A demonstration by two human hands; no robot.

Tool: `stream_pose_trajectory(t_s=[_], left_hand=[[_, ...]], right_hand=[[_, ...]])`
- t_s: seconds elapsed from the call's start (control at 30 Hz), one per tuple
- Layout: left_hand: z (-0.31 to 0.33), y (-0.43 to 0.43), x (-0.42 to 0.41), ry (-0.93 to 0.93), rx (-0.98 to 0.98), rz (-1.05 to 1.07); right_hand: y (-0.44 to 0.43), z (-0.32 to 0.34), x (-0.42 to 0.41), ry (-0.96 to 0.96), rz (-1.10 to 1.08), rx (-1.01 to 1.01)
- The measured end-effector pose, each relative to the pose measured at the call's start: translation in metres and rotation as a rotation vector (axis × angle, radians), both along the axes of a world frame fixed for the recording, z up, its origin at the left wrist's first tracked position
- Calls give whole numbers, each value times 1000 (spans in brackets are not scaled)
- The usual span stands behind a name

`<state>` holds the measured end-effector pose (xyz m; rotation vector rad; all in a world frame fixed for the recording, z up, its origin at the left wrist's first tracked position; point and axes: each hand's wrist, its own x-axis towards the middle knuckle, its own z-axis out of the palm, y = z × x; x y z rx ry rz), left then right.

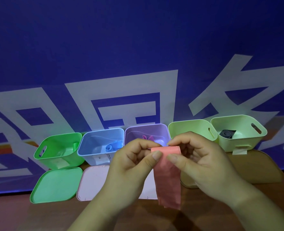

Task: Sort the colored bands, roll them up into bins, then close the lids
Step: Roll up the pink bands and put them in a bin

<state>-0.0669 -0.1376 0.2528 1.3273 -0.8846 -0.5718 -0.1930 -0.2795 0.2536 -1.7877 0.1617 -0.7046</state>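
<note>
Head view, hands: left hand [131,164] and right hand [201,164] both pinch the top edge of the pink band [168,180], probably to start its roll.
Band: the tail hangs toward 6 o'clock over the counter [38,217].
Bins: purple bin [146,130] at 12 o'clock, lid off, likely for loading.

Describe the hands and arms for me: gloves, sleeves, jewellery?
Left hand and right hand are bare: no gloves, rings or watch. Thumbnails look short and unpainted. Both forearms are bare down to the frame edge; no sleeves in view.
</note>
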Motion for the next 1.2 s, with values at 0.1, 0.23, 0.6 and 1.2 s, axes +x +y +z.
stream_pose_trajectory(t_s=[0.1,0.23,0.6,1.2], left_hand=[[2,-1,-2,21,5,-3],[1,-1,-2,-28,16,24],[-1,-1,0,-125,29,28],[-4,-3,-3,-82,0,101]], right_hand=[[-1,1,-1,-2,-3,-21],[-2,0,0,21,-22,-31],[-4,-5,4,83,-45,-26],[2,0,5,80,-71,-7]])
